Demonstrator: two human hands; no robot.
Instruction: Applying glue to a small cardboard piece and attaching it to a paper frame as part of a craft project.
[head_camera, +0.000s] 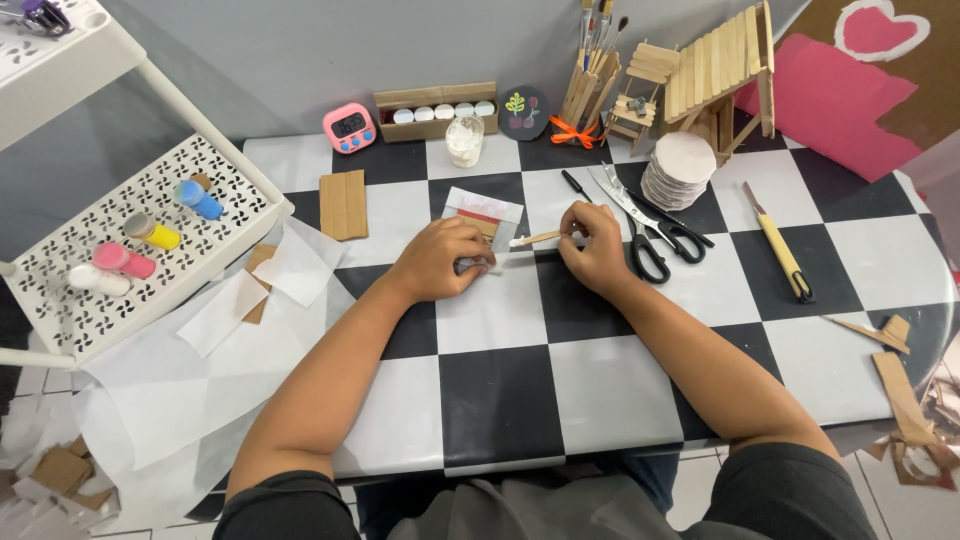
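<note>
While your left hand (440, 260) presses flat on a small clear plastic packet with a red and tan insert (483, 222), fingers closed down over its near end, your right hand (592, 245) pinches a thin wooden craft stick (536, 238) between thumb and fingertips, its pale tip pointing toward the packet. Both lie near the middle of the black and white chequered desk (500, 400), somewhat toward its far edge. Just right of your right hand rest black-handled scissors (645, 235), touching or overlapping a second black-handled cutter; which I cannot tell. A yellow-handled craft knife (779, 247) lies further toward the right edge. Along the far edge stand a pink digital timer (349, 127), a cardboard tray of white-lidded pots (436, 110), a small clear glass jar (465, 140), a stick-built holder of paintbrushes (588, 85), a stack of round pale discs (678, 170) and a little house made of wooden sticks (715, 70). A ridged piece of brown cardboard (344, 204) lies toward the far left corner, beside a white perforated trolley shelf (130, 250) carrying small paint bottles.
</note>
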